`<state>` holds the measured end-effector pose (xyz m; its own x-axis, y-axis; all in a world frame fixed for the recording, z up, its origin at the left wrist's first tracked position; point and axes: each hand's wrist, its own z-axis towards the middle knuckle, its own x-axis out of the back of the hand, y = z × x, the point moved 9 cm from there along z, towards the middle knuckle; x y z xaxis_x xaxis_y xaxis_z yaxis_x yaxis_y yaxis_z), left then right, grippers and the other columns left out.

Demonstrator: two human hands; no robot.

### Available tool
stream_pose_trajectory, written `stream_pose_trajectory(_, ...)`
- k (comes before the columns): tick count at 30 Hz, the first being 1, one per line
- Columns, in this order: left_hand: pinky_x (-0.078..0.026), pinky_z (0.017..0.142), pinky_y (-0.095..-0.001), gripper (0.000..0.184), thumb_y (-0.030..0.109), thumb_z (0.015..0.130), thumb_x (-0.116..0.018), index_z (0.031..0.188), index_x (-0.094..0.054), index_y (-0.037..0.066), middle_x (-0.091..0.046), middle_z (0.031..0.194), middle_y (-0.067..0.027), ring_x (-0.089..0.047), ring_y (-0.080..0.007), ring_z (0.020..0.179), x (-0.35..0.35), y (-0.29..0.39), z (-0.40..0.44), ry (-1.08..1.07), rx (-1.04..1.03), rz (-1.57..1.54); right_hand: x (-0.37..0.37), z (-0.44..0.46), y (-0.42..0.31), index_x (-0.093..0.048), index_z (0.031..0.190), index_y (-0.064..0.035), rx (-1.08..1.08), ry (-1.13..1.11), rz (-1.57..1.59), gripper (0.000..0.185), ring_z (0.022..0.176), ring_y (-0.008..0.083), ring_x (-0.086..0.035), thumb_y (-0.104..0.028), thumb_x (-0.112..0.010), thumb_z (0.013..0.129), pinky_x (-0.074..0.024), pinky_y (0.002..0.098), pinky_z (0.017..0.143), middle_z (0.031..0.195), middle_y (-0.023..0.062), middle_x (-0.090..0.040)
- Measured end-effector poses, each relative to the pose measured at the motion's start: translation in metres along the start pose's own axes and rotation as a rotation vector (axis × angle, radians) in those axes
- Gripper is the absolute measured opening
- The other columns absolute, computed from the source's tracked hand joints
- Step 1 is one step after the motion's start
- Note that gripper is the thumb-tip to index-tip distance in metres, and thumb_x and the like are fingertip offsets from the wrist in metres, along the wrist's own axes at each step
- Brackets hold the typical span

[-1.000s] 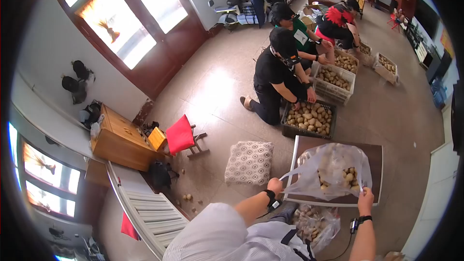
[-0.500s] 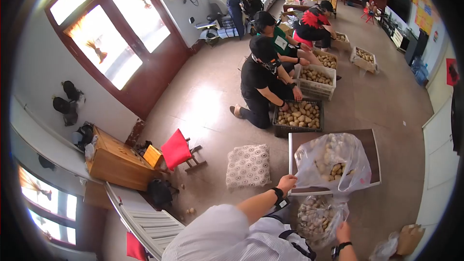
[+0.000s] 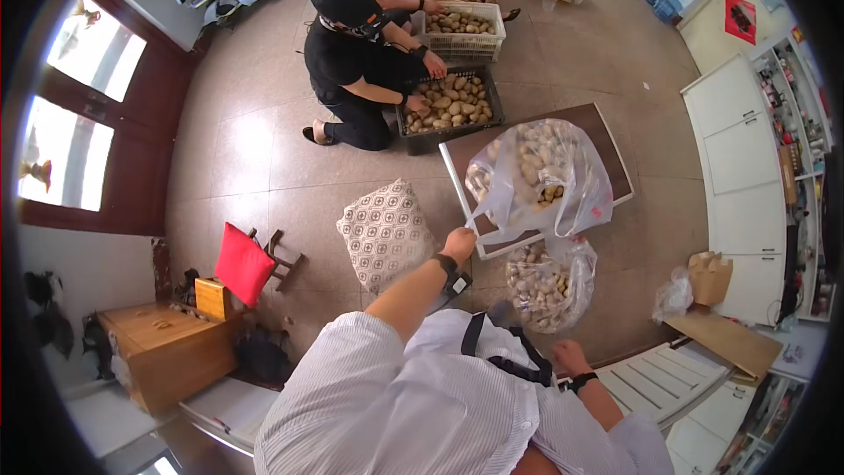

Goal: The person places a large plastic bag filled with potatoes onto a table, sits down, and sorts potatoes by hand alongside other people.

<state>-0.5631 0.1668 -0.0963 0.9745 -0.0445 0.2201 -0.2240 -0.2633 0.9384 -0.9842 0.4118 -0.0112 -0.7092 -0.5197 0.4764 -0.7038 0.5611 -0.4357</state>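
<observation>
My left hand [image 3: 459, 244] pinches a handle of a large clear plastic bag [image 3: 563, 167] full of potatoes, which rests on a low dark-topped table [image 3: 613, 151] with a pale edge. Below the table's near edge stands a second clear bag [image 3: 549, 286], filled with small roundish produce. My right hand [image 3: 570, 355] is low, near my body and just below the second bag; its fingers look curled, and whether they hold anything is too small to make out.
Ahead, a kneeling person [image 3: 352, 62] reaches into a black crate [image 3: 450, 105] of potatoes, beside a white crate [image 3: 462, 32]. A patterned cushion [image 3: 387, 233] and a red-seated stool [image 3: 244, 264] are at left. White cabinets [image 3: 734, 167] line the right.
The view has swung right and downward. My right hand has let go of the large bag's edge and drawn back toward my body. My left hand remains at its handle.
</observation>
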Motion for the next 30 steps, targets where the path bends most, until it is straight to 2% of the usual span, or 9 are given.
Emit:
stream_pose_trajectory(3, -0.051, 0.077, -0.0396, 0.032, 0.02, 0.083, -0.058, 0.099, -0.067, -0.006, -0.07, 0.095, -0.0222, -0.067, -0.0344, 0.091, -0.005, -0.012, -0.004, -0.092, -0.018, 0.227, -0.019, 0.015, -0.073, -0.066, 0.105, 0.0026, 0.187, 0.065, 0.143, 0.025, 0.077, 0.0169, -0.067, -0.016, -0.062, 0.09, -0.0534, 0.0297, 0.067, 0.088, 0.0096, -0.069)
stream_pose_trajectory(6, -0.052, 0.08, -0.0435, 0.014, 0.011, 0.085, -0.054, 0.083, -0.066, 0.005, -0.065, 0.09, -0.014, -0.063, -0.0347, 0.092, -0.005, 0.0, -0.008, -0.22, 0.125, 0.326, -0.03, -0.002, -0.155, -0.06, 0.115, 0.0045, 0.164, 0.027, 0.279, 0.032, 0.081, 0.0169, -0.067, -0.017, -0.063, 0.09, -0.0535, 0.0303, 0.073, 0.094, 0.011, -0.069)
stream_pose_trajectory(9, -0.052, 0.082, -0.0426, 0.018, 0.015, 0.087, -0.054, 0.088, -0.068, 0.003, -0.067, 0.092, -0.0171, -0.064, -0.036, 0.093, -0.019, -0.015, -0.002, -0.249, -0.064, 0.501, -0.04, -0.007, -0.185, -0.062, 0.118, 0.0, 0.238, 0.008, 0.118, 0.037, 0.085, 0.0247, -0.069, -0.02, -0.064, 0.087, -0.0538, 0.0348, 0.08, 0.101, 0.0153, -0.071)
stream_pose_trajectory(12, -0.052, 0.086, -0.0418, 0.025, 0.021, 0.087, -0.056, 0.092, -0.068, 0.0, -0.068, 0.097, -0.0215, -0.064, -0.0379, 0.097, 0.006, 0.007, -0.013, -0.196, 0.135, 0.406, -0.045, -0.006, -0.175, -0.064, 0.114, 0.0006, 0.154, 0.0, 0.111, 0.035, 0.088, 0.0236, -0.069, -0.02, -0.065, 0.086, -0.0533, 0.0347, 0.08, 0.099, 0.0149, -0.071)
stream_pose_trajectory(14, -0.05, 0.092, -0.0475, 0.04, 0.025, 0.082, -0.056, 0.101, -0.065, -0.009, -0.064, 0.102, -0.0346, -0.062, -0.0469, 0.103, -0.006, -0.024, -0.011, -0.282, 0.215, 0.276, -0.042, -0.004, -0.158, -0.065, 0.111, 0.0008, 0.093, 0.011, 0.076, 0.033, 0.088, 0.0234, -0.069, -0.02, -0.065, 0.086, -0.0532, 0.0349, 0.079, 0.098, 0.0149, -0.071)
stream_pose_trajectory(22, -0.052, 0.088, -0.044, 0.039, 0.031, 0.084, -0.059, 0.099, -0.067, -0.004, -0.067, 0.102, -0.0273, -0.065, -0.0426, 0.099, 0.03, 0.033, -0.01, -0.303, 0.19, 0.43, -0.026, 0.035, -0.089, -0.068, 0.105, 0.0014, -0.019, 0.042, 0.049, 0.029, 0.083, 0.0242, -0.069, -0.019, -0.065, 0.084, -0.0533, 0.0349, 0.075, 0.091, 0.0148, -0.071)
stream_pose_trajectory(25, -0.05, 0.09, -0.049, 0.04, 0.03, 0.085, -0.054, 0.095, -0.067, -0.007, -0.064, 0.105, -0.0318, -0.061, -0.0479, 0.101, 0.033, 0.037, -0.002, -0.341, 0.162, 0.487, -0.026, 0.055, -0.107, -0.065, 0.106, 0.0019, 0.058, 0.049, 0.123, 0.024, 0.073, 0.017, -0.067, -0.014, -0.064, 0.087, -0.0538, 0.0315, 0.068, 0.088, 0.0104, -0.07)
stream_pose_trajectory(28, -0.055, 0.082, -0.048, 0.025, 0.018, 0.085, -0.053, 0.091, -0.072, 0.001, -0.069, 0.087, -0.0245, -0.068, -0.0416, 0.09, 0.005, -0.024, 0.015, -0.501, -0.099, 0.885, -0.024, 0.058, -0.144, -0.065, 0.105, 0.002, 0.074, -0.008, 0.254, 0.024, 0.074, 0.0172, -0.067, -0.014, -0.063, 0.088, -0.0538, 0.0314, 0.068, 0.087, 0.0097, -0.07)
stream_pose_trajectory(30, -0.055, 0.079, -0.048, 0.024, 0.018, 0.086, -0.053, 0.09, -0.07, 0.003, -0.068, 0.086, -0.0234, -0.068, -0.0404, 0.088, 0.002, -0.003, 0.011, -0.641, -0.236, 1.032, -0.017, 0.072, -0.153, -0.065, 0.106, 0.0025, 0.051, -0.017, 0.29, 0.025, 0.074, 0.0178, -0.067, -0.014, -0.063, 0.088, -0.0539, 0.0316, 0.068, 0.087, 0.0099, -0.069)
